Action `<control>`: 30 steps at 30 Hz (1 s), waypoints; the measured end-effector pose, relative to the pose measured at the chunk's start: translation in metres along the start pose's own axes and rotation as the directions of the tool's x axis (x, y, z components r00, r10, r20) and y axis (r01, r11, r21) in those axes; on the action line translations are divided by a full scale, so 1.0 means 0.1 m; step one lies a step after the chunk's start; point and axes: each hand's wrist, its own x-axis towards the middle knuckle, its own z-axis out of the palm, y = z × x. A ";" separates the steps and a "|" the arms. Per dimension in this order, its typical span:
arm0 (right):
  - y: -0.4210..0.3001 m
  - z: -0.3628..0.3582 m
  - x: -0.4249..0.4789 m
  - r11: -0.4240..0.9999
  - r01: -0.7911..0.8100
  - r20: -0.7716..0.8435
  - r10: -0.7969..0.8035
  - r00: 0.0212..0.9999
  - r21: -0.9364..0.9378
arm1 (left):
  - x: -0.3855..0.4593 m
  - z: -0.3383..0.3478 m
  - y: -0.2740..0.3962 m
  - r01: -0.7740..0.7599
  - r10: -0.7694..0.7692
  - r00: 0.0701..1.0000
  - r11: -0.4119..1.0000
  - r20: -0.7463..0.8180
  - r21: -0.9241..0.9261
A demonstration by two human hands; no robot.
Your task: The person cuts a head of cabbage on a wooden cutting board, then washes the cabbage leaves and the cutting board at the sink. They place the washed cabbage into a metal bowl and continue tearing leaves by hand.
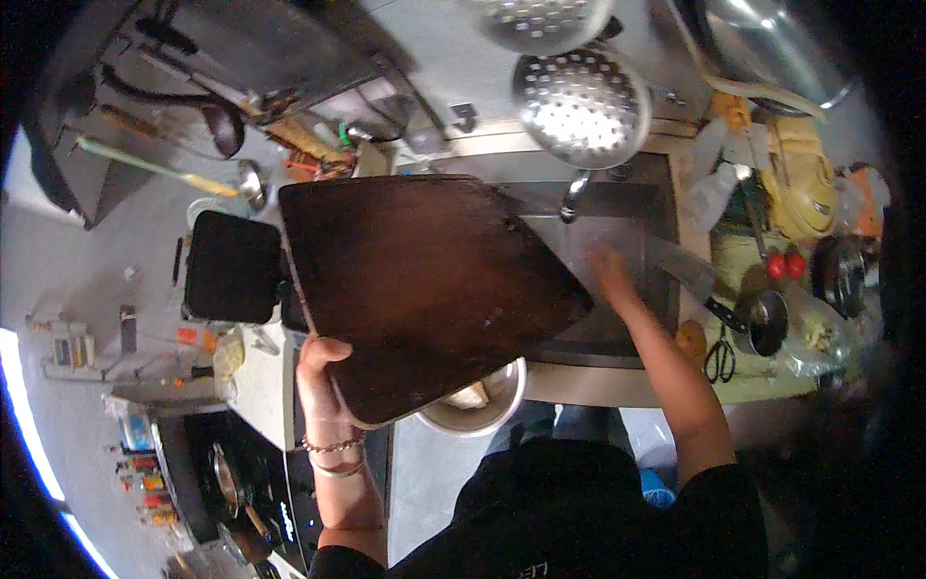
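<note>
My left hand (318, 365) grips the lower left edge of a dark brown wooden cutting board (427, 289), with the thumb over its face. The board is raised and tilted, hiding part of the dark sink (636, 318) behind it. Over the sink basin, right of the board, is my right hand (606, 268). It is motion-blurred, so I cannot tell its finger posture or whether it holds anything. A metal faucet spout (575, 197) points into the sink just above that hand. To the right, a kitchen knife (680, 266) with a black handle lies across the sink's edge.
A bowl (515, 402) with pale contents is partly under the board. Scissors (720, 358), a small pot (765, 322) and two red tomatoes (785, 265) are on the right counter. A perforated metal strainer (582, 108) hangs above the faucet. The stove (217, 478) is at lower left.
</note>
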 end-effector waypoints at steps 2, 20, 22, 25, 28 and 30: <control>-0.49 0.08 0.18 0.864 -0.144 -0.103 0.220 0.970 0.481 | -0.05 -0.03 0.02 0.008 -0.007 0.999 1.000 -0.032 0.024; -2.25 1.36 0.11 0.551 0.800 0.367 -0.711 0.600 -0.239 | -0.18 0.10 0.13 0.096 -0.092 0.994 0.993 0.065 -0.067; -1.47 0.79 0.33 0.752 0.415 0.097 -0.429 0.898 -0.512 | -0.20 0.07 0.19 0.113 -0.107 0.991 0.990 0.076 -0.082; -0.42 0.01 0.27 0.929 0.084 -0.047 -0.109 0.993 -0.361 | -0.22 -0.04 0.24 0.168 -0.160 0.984 0.980 0.081 -0.107; -0.75 -0.21 -0.29 0.889 -0.310 0.115 0.288 0.951 0.337 | -0.17 -0.28 0.17 0.215 -0.206 0.975 0.967 0.079 -0.136; -0.79 -0.27 -0.45 0.711 -0.444 0.271 0.351 0.896 0.546 | -0.10 -0.32 0.11 0.300 -0.282 0.950 0.943 0.135 -0.144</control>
